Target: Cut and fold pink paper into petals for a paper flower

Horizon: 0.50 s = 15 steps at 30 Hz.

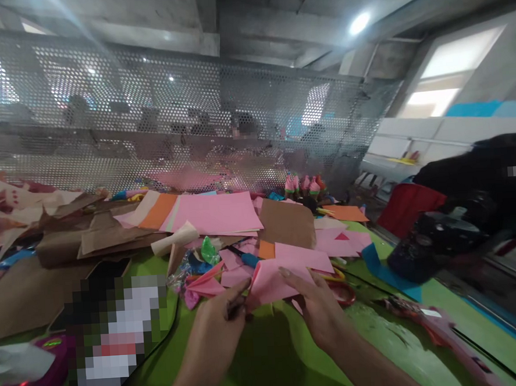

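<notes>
We note both hands at work on one folded pink sheet (270, 281), held just above the near middle of the green table (268, 361). Left hand (217, 320): fingers drawn in narrow, pinching the sheet's left edge. Right hand (320, 308): gripping the sheet's right side, a finger lying across its upper face. Just right of the right hand we record a red handle loop (345, 294). Left of the sheet, a green balloon (209, 250) sits among crumpled scraps. Farther off, a pink paper stack (218, 213) lies left of a brown sheet (288, 223); to the right, a bent blue strip (389, 275). Behind everything we see a perforated metal screen (169, 99).
</notes>
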{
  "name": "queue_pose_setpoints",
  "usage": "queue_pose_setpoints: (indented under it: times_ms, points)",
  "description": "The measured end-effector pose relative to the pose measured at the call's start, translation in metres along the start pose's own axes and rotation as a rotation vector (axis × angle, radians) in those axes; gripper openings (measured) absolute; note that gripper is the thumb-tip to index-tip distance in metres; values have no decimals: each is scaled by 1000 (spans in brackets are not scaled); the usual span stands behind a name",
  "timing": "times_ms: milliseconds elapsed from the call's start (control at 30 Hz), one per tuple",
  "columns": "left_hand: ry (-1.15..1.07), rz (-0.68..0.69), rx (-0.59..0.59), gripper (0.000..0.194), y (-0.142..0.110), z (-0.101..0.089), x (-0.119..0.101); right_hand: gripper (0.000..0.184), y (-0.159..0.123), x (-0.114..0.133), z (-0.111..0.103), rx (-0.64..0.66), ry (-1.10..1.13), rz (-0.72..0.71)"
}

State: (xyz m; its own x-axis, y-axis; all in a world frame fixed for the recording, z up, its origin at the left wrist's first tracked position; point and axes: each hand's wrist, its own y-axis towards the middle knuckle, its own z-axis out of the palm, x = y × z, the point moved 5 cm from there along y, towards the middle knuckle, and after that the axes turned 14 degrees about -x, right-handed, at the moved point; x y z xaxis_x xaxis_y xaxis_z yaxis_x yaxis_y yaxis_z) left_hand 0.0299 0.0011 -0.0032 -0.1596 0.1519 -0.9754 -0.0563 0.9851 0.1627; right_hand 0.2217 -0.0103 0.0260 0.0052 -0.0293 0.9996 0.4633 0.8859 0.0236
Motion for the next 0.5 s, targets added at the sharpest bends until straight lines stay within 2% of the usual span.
queue_pose_setpoints:
  times_ms: [100,167,267,333,433,500]
  points:
    - [79,60,-8,50,3,-10,-3,28,12,6,-4,-40,68,4]
    - [186,113,-14,53,4,-17,-7,30,17,21,-10,-51,34,-64]
    - [353,204,33,57,3,-18,-15,36,13,53,-15,-43,-223,-373]
    - [444,272,75,59,0,-16,-19,37,2,65,-7,108,-388,-522]
    - [528,364,110,61,-4,-12,-24,36,-16,65,12,363,-529,-595]
    - [532,379,117,60,-6,-10,-25,35,-21,61,19,414,-599,-613]
